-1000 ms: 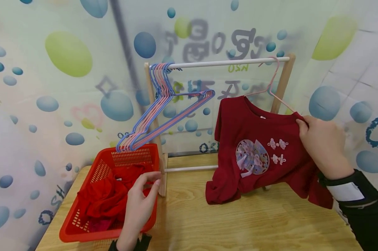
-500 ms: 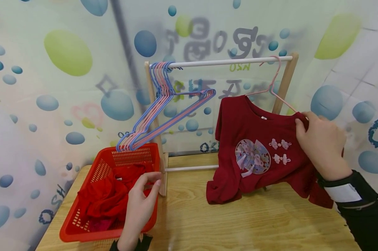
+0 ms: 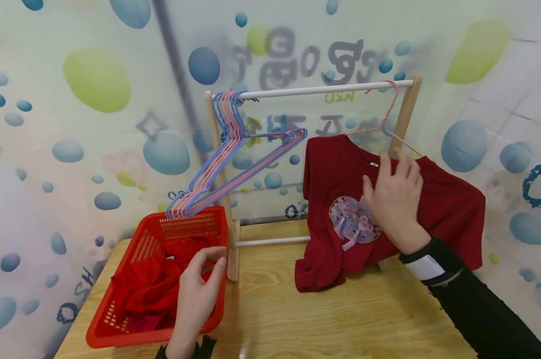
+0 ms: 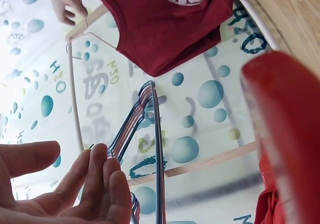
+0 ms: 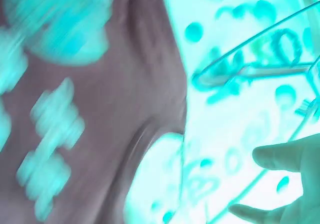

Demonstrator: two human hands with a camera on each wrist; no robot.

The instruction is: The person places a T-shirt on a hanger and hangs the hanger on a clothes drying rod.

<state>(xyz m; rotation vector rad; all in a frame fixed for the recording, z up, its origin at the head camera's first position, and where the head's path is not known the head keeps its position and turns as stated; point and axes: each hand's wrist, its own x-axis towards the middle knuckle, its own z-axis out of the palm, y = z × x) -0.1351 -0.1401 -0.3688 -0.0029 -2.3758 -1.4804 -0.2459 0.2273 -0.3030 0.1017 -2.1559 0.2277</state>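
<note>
A dark red short-sleeved T-shirt (image 3: 454,209) with a fan-shaped patch hangs on a pink hanger (image 3: 388,114) at the right end of the rack's white bar (image 3: 324,90). My right hand (image 3: 395,199), fingers spread and holding nothing, is in front of the shirt just below its neckline. The right wrist view is colour-shifted and shows the thumb and a finger of that hand (image 5: 290,171) beside the shirt. At the right side of a red plastic basket (image 3: 131,340), my left hand (image 3: 198,294) is idle, its fingers loosely bent around nothing. Crumpled red clothes (image 3: 149,284) lie in the basket.
Several blue and pink hangers (image 3: 227,159) bunch at the left end of the bar, reaching over the basket's back. The rack's left wooden post (image 3: 227,209) stands close to the basket. Both stand on a wooden table (image 3: 270,309) before a patterned curtain (image 3: 95,174).
My right hand has let go of the shirt's right shoulder and moved left in front of it. The right sleeve now hangs spread out. The left hand has stayed in place.
</note>
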